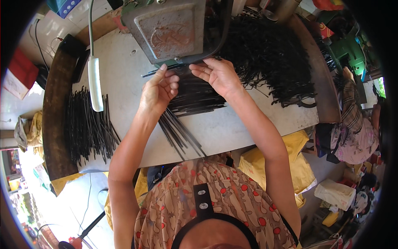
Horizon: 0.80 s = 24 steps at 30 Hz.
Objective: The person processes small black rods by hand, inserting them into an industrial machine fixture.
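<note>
My left hand (159, 89) is closed, with thumb and fingers pinching a thin black rod (148, 74) whose tip sticks out to the left. The rod's other end runs under the lower edge of a bench machine (170, 35) with a worn grey metal housing. My right hand (222, 79) is at the same edge, palm turned up and fingers curled in. Whatever its fingertips hold is too small and dark to make out. A bundle of straight black rods (197, 101) lies below both hands, and several loose rods (178, 130) fan toward me from my left wrist.
A lamp (95, 85) on a bendable stalk hangs over the left of the pale tabletop (124, 54). More straight rods (89, 128) are piled there. Bent black pieces (269, 54) heap up at the right. Beyond, another person (354, 137) sits by a green machine (348, 50).
</note>
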Each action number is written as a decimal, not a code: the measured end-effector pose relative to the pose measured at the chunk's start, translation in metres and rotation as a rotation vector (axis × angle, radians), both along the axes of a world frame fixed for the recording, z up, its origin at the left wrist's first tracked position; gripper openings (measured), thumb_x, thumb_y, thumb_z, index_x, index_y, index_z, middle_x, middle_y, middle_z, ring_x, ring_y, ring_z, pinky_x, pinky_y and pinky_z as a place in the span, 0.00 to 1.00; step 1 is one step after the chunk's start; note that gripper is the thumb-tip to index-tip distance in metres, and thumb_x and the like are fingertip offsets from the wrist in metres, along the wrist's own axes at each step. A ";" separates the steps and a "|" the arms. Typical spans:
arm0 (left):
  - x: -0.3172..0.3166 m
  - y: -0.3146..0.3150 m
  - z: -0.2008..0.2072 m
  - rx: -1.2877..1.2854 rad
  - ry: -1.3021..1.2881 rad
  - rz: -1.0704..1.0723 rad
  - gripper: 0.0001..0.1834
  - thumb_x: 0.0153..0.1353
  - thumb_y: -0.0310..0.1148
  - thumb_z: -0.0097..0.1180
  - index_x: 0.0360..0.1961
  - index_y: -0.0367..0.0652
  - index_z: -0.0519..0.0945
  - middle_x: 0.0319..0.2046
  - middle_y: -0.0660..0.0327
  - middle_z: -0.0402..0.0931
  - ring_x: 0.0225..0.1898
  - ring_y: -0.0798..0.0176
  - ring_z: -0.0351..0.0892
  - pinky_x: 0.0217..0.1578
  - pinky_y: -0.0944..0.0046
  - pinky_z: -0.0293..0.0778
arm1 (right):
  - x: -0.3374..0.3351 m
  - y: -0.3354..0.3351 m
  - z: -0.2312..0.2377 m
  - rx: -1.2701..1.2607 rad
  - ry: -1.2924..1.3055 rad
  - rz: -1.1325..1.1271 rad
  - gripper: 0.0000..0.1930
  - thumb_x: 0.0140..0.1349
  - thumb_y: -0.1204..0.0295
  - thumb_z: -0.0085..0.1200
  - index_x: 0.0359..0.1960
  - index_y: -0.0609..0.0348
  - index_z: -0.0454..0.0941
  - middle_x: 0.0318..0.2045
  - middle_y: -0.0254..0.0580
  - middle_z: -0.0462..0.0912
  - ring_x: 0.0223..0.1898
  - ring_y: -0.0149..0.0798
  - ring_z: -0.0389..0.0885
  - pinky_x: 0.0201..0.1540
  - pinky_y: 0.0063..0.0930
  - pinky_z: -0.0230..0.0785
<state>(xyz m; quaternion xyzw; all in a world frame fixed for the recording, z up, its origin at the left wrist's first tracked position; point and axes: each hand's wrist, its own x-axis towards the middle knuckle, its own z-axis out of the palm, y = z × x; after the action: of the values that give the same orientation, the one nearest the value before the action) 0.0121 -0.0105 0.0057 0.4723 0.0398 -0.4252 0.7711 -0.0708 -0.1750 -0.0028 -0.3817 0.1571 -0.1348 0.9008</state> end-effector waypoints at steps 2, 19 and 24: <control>0.006 -0.005 -0.004 -0.083 0.004 0.036 0.10 0.56 0.35 0.51 0.29 0.37 0.73 0.20 0.59 0.74 0.20 0.68 0.71 0.19 0.73 0.64 | -0.002 0.000 0.002 -0.005 0.002 -0.002 0.10 0.59 0.75 0.43 0.36 0.73 0.70 0.34 0.55 0.76 0.39 0.47 0.77 0.43 0.36 0.73; 0.008 -0.004 -0.005 -0.056 -0.098 0.095 0.09 0.56 0.32 0.52 0.29 0.35 0.73 0.19 0.59 0.74 0.18 0.69 0.69 0.17 0.73 0.63 | 0.000 0.014 0.002 0.025 0.015 -0.126 0.08 0.60 0.75 0.44 0.32 0.71 0.69 0.34 0.55 0.75 0.40 0.48 0.77 0.45 0.37 0.73; 0.006 -0.006 -0.003 -0.040 -0.106 0.112 0.09 0.56 0.32 0.52 0.28 0.35 0.73 0.20 0.58 0.74 0.18 0.68 0.70 0.17 0.73 0.63 | 0.001 0.013 0.003 0.030 0.021 -0.122 0.08 0.60 0.76 0.42 0.32 0.73 0.66 0.34 0.57 0.74 0.39 0.50 0.77 0.44 0.38 0.73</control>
<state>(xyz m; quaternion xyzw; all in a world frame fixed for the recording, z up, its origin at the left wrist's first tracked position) 0.0176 -0.0162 0.0027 0.4756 0.0168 -0.3563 0.8041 -0.0700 -0.1623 0.0004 -0.3592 0.1914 -0.1829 0.8949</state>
